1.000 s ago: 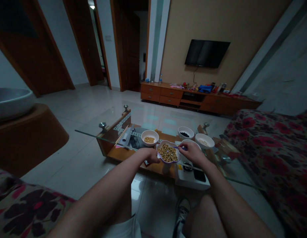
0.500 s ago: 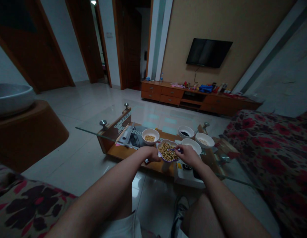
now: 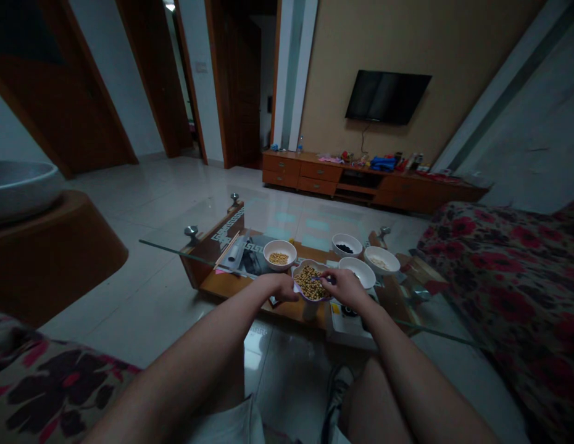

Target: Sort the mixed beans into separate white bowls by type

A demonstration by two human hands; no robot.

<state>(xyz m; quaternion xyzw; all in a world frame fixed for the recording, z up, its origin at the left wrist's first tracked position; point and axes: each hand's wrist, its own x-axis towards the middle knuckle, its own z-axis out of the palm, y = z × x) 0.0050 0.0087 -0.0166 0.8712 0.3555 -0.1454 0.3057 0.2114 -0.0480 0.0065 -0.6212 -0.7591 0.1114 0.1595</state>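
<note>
A scalloped white bowl with a purple edge stands on the glass table, full of mixed yellow and green beans. My left hand is closed on its left edge. In my right hand, the fingers pinch a thin purple utensil, its tip down among the beans; whether it is a spoon or tweezers I cannot tell. Behind the left hand is a white bowl holding yellow beans. Beyond my right hand are a white bowl partly hidden by it, a bowl of black beans and a bowl with pale pieces.
The glass tabletop has exposed edges and metal supports. Papers and a white box show on the shelf below. A floral sofa is at right, a television cabinet at the back, and a stone basin at far left.
My right hand, with the purple utensil, has shifted slightly left over the beans. My left hand keeps its hold on the bowl. The whole view has moved a little.
</note>
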